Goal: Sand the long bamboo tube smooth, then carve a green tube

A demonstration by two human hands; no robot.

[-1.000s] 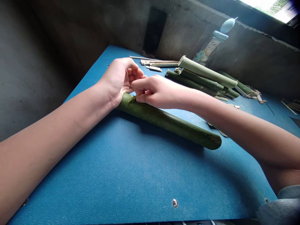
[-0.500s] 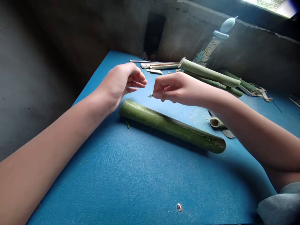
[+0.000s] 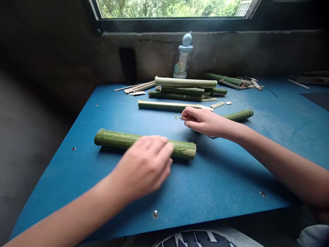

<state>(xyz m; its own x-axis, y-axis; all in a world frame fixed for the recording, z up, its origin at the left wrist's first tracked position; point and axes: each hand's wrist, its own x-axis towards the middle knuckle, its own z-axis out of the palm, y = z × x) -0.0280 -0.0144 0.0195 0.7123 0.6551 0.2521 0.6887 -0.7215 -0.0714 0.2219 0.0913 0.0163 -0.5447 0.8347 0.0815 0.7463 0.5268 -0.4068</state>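
Note:
A thick green bamboo section (image 3: 115, 138) lies lengthwise across the middle of the blue table (image 3: 102, 199). My left hand (image 3: 150, 163) is over its near side, back of the hand up and blurred by motion. Those fingers look bent, but their tips are hidden, so I cannot tell whether they touch the bamboo. Beyond its right end, my right hand (image 3: 197, 120) is closed in a pinch low over the table. Small green bits on something thin (image 3: 177, 117) stick out at its fingertips, too small to name.
Bamboo tubes (image 3: 185, 82) are piled at the back, beside split strips (image 3: 144, 87) and loose chips (image 3: 217, 105). Another bamboo piece (image 3: 239, 115) lies behind my right wrist. A blue-topped bottle (image 3: 182, 61) and a dark phone-like slab (image 3: 128, 65) stand against the wall below the window.
The view has turned and shows the window. My left hand has moved from beyond the bamboo's left end to over its near side. My right hand still pinches the thin thing, now farther right.

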